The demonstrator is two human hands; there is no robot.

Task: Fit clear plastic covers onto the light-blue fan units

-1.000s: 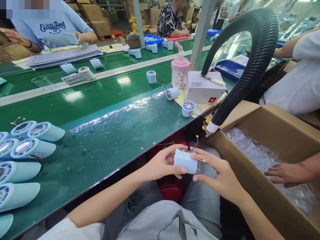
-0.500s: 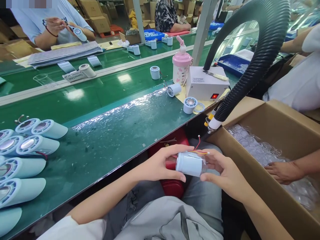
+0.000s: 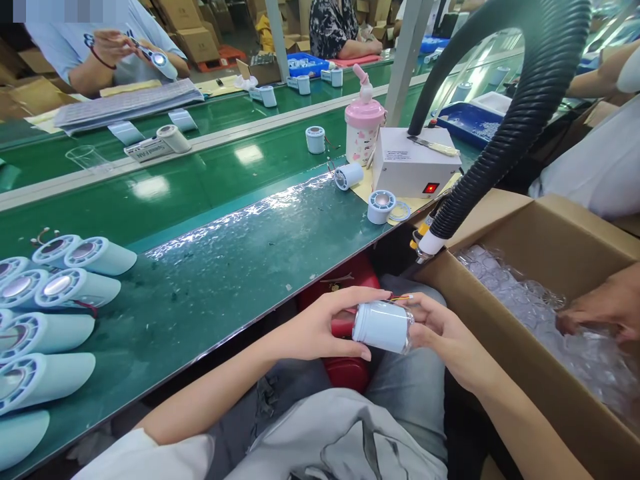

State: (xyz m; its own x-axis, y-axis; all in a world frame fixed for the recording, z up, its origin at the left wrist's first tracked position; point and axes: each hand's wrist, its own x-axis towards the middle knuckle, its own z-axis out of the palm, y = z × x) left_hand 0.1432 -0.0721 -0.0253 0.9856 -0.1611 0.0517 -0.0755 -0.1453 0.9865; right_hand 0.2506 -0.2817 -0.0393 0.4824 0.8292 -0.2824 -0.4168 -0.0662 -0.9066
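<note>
Nearby, a black hose droops beside an open carton while both hands clasp a pale blue cylinder.

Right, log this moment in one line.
left hand: holds blue cylinder | right hand: grips clear sleeve at its end | wires: cylinder's far side | carton: at right, clear plastic pieces inside
</note>
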